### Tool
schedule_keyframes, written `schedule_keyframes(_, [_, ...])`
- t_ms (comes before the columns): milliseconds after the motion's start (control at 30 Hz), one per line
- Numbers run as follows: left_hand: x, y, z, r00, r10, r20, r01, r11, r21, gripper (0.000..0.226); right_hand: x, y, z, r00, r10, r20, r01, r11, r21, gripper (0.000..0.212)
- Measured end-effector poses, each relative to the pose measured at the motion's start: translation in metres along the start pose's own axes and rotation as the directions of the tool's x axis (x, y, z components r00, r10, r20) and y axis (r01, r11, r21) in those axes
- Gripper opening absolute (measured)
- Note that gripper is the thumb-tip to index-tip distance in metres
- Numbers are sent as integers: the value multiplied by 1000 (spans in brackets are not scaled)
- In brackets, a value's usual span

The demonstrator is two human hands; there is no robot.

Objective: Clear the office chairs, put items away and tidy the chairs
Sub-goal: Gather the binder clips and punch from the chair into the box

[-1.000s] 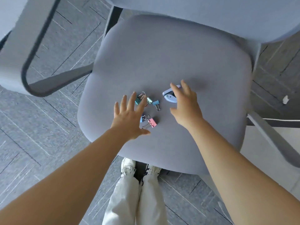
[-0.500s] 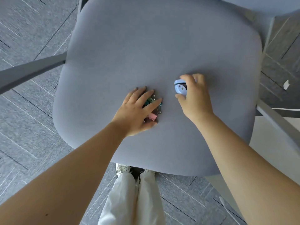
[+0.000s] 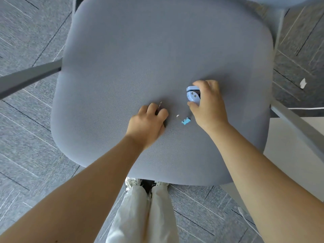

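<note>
Head view: grey chair seat [image 3: 157, 50] fills frame, carpet floor [image 3: 26, 120] around. Left hand [image 3: 149, 122] fisted on seat, fingers clenched around binder clips, mostly hidden; wire loop [image 3: 160, 104] pokes out above knuckles. Right hand [image 3: 207, 106] grasps pale blue hole punch [image 3: 192, 94], fingers wrapped around it. One blue binder clip [image 3: 185, 121] lies loose on seat between hands, just beside right thumb.

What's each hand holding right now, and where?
Right hand pinches the small blue punch by its sides. Left hand is fisted on binder clips; grip hidden.
</note>
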State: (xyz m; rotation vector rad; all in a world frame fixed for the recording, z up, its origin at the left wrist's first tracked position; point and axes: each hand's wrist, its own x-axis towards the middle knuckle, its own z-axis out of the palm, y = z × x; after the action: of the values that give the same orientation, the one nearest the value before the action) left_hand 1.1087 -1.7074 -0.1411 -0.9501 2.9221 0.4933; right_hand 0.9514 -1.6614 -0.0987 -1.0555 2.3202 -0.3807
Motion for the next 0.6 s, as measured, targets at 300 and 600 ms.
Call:
schedule_keyframes(300, [23,4,-40,915,-327,235,390,866,-313,24,-9,-7,-10,999,51,-18,-48,994,101,39])
schedule_keyframes(600, [27,41,-32,907,-126,402,145,989,-16,38,-25,18,-30,992,111,-63,-102,986,129,38])
